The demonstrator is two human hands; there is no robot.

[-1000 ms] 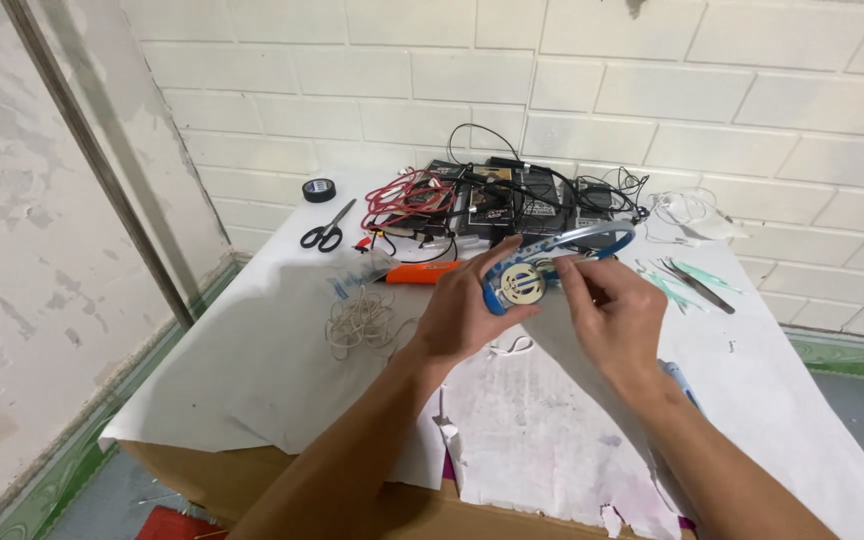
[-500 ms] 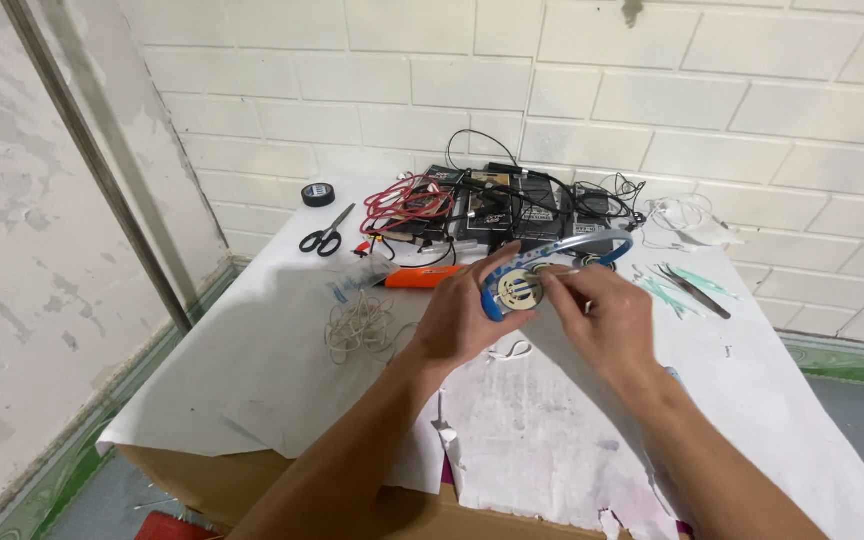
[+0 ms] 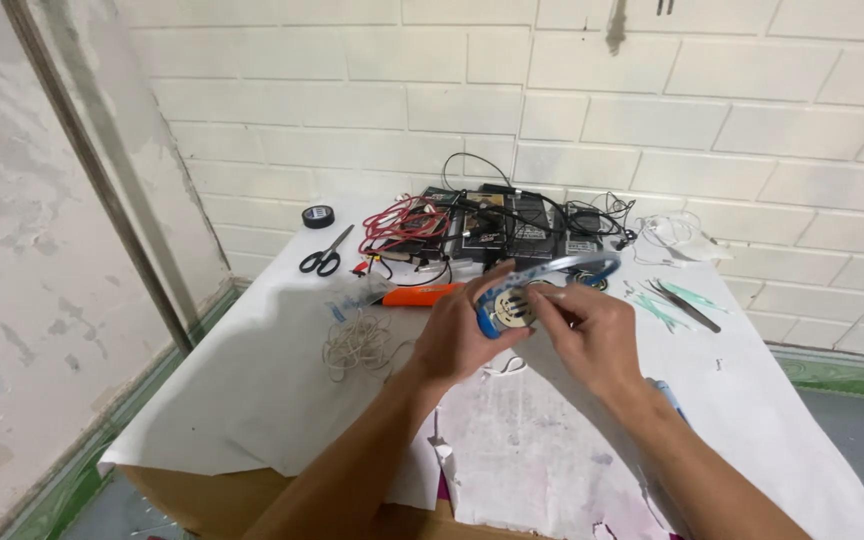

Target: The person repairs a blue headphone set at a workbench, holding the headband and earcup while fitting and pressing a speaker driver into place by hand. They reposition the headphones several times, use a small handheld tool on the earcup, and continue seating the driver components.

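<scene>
Far left, I noted a roll of black tape (image 3: 318, 216) and black-handled scissors (image 3: 326, 255) lying near the wall, with a loose coil of pale wire (image 3: 357, 345) nearer me on the white paper-covered table (image 3: 242, 400). Right of these lay a tangle of red wires (image 3: 404, 224), an orange-handled tool (image 3: 422, 295) and a stack of dark electronic boxes (image 3: 507, 225).

At centre, my left hand (image 3: 457, 335) was closed around the blue headphone earcup (image 3: 505, 308), thumb and fingers curled on its rim, holding it raised above the table. The blue headband (image 3: 572, 265) arched off to the right behind it. My right hand (image 3: 592, 335) was pinched at the exposed round speaker in the cup's open face; what the fingertips gripped, if anything, I could not tell.

Far right lay tweezers (image 3: 687, 305) and pale green strips (image 3: 652, 305), untouched.

I judged the work to be midway: the earcup appeared opened, with its speaker bared, while nothing looked reassembled and the tools lay idle.
</scene>
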